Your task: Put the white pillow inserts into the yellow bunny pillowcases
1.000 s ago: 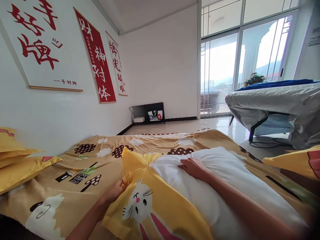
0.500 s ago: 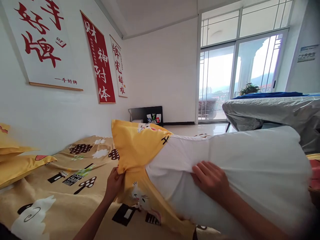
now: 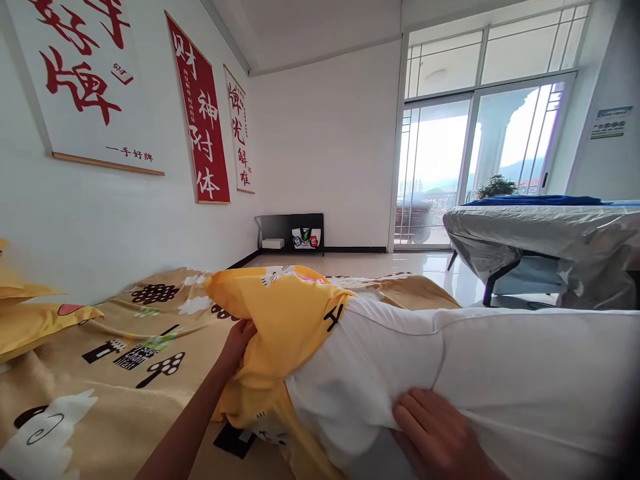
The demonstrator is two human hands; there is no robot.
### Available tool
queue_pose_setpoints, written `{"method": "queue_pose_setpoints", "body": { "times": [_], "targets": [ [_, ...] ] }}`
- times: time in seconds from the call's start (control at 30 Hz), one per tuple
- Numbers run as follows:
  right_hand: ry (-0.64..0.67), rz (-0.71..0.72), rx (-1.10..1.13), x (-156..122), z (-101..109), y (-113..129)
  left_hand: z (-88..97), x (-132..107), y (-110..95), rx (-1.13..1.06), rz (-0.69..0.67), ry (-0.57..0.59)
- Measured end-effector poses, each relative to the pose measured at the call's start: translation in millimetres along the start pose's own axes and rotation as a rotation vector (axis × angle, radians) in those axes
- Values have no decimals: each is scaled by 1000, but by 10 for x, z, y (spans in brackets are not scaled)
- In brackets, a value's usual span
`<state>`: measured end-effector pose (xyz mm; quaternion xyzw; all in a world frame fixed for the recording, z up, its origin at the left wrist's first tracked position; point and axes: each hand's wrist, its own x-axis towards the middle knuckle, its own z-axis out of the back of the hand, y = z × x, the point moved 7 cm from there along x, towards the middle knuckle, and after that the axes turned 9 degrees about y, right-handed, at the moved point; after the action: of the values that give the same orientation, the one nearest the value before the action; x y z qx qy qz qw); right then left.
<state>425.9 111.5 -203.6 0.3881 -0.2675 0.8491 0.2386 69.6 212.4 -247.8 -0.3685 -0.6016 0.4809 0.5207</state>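
Observation:
A white pillow [image 3: 520,360] stretches across the right half of the view, its left end inside a yellow pillowcase [image 3: 285,313] printed with cartoon animal faces. My left hand [image 3: 239,343] is closed on the pillowcase's left part, the fingertips partly hidden by the cloth. Farther right, my right hand [image 3: 437,427] grips the pillow's near side, fingers curled into the white fabric. The pillowcase's open edge runs slantwise around the pillow, and its lower part hangs in folds over the bed.
A tan patterned blanket [image 3: 125,400] covers the bed below. Yellow bedding [image 3: 45,320] lies at the left by the wall. Beyond the bed stand a plastic-covered table [image 3: 550,227], a chair [image 3: 525,277] and a low black shelf [image 3: 287,223] with a printed bag [image 3: 306,239].
The pillow and my right hand have moved lower in view. My left hand has risen slightly, and the pillowcase's far corner has dropped and folded over. The camera view has shifted a little.

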Motion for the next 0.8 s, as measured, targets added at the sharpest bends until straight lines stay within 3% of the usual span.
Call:
{"method": "queue_pose_setpoints", "body": {
  "times": [0.1, 0.23, 0.27, 0.37, 0.43, 0.53, 0.67, 0.73, 0.8],
  "targets": [
    [204, 96, 39, 147, 106, 17, 51, -151, -92, 77, -81, -134],
    [584, 196, 356, 632, 267, -70, 169, -445, -117, 181, -177, -353],
    [626, 176, 443, 833, 310, -115, 196, -528, -114, 221, -200, -414],
    [513, -52, 477, 1595, 364, -331, 256, -763, -98, 365, -260, -588],
    [476, -92, 409, 2061, 239, -321, 276, -874, -89, 451, -280, -661],
    [602, 10, 387, 2481, -203, -79, 300, -957, -113, 525, -281, -695],
    [780, 78, 535, 2460, -796, 208, 331, -988, -276, 577, -326, -671],
    [729, 61, 621, 2376, -916, 208, 354, -995, -361, 582, -352, -670],
    [603, 18, 645, 2321, -902, 83, 373, -976, -391, 541, -345, -654]
  ]
}}
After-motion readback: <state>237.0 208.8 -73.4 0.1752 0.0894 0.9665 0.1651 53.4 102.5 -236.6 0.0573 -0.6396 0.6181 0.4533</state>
